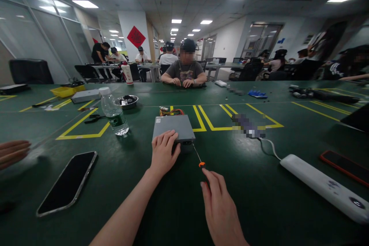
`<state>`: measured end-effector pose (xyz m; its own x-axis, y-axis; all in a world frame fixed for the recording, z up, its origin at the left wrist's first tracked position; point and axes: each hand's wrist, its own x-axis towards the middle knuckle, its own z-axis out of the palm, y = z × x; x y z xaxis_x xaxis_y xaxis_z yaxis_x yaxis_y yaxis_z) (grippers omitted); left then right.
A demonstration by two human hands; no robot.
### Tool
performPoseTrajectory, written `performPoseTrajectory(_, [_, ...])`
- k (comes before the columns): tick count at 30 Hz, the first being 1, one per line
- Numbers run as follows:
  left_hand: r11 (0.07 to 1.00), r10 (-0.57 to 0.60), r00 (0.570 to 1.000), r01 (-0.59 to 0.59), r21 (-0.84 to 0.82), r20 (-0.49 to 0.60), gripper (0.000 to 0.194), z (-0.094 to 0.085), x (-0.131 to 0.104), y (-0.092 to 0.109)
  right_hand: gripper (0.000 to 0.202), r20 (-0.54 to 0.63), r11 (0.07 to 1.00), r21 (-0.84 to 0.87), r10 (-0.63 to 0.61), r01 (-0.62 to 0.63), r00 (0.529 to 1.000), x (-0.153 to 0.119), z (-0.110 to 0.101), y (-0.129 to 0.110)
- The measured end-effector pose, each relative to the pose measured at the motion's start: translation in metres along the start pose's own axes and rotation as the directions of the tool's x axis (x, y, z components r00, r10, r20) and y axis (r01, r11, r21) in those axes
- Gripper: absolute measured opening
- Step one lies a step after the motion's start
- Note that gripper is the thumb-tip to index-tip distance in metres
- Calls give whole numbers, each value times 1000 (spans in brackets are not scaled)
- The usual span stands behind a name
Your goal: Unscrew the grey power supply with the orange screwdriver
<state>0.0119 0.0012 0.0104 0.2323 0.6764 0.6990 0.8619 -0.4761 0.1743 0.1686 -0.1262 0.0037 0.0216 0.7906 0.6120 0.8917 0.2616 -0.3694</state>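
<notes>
A grey metal computer power supply (pixel 174 123) lies flat on the table, with bundled coloured cables (pixel 173 112) coming out at its far side. My left hand (pixel 165 150) grips its near left part, fingers over the top and thumb down by the front face. In my right hand (pixel 220 203) is a screwdriver (pixel 198 155) with an orange and black handle. Its thin shaft points up and left, and the tip meets the front face near the right corner. Whether it sits in a screw is too small to tell.
Left of the power supply stand a water bottle (pixel 113 115) and a metal bowl (pixel 128 102). A phone (pixel 69 182) lies near left, beside another person's hand (pixel 13 153). A white power bank-like device (pixel 323 186) with a cable lies right. Someone sits opposite (pixel 187 69).
</notes>
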Motion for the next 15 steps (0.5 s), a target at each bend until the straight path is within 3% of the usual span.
performPoseTrajectory(5, [1000,9,1000,-9,-5,15,30,-1,0,-1,38,-50,999,8,-31,32,998,-7,6,-8])
performPoseTrajectory(15, [1000,24,999,-24,0,32,32,-2,-1,-3,36,3,999,44,18,-18,1000,-1,0,9])
